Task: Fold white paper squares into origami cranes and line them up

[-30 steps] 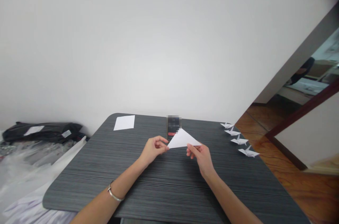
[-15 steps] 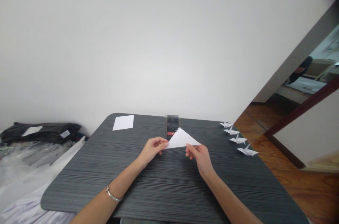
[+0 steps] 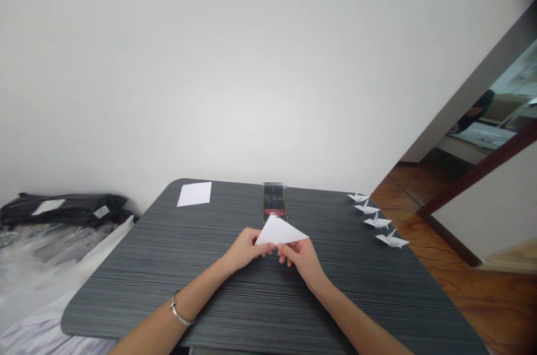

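Observation:
A white paper folded into a triangle (image 3: 280, 231) is held just above the dark grey striped table (image 3: 210, 282). My left hand (image 3: 243, 250) pinches its left corner, and a silver bangle sits on that wrist. My right hand (image 3: 301, 258) pinches the lower edge near the middle. Both hands are closed on the paper and nearly touch each other. Just behind the paper a phone (image 3: 274, 202) lies flat on the table.
A flat white sheet (image 3: 194, 194) lies at the table's far left. Several folded paper cranes (image 3: 377, 222) line the far right edge. A black bag (image 3: 62, 208) and clear plastic lie on the left. Wooden floor and a doorway are on the right.
My hands have come closer together and drawn the triangle toward me. My right hand slid left along the paper's lower edge. The phone behind shows more.

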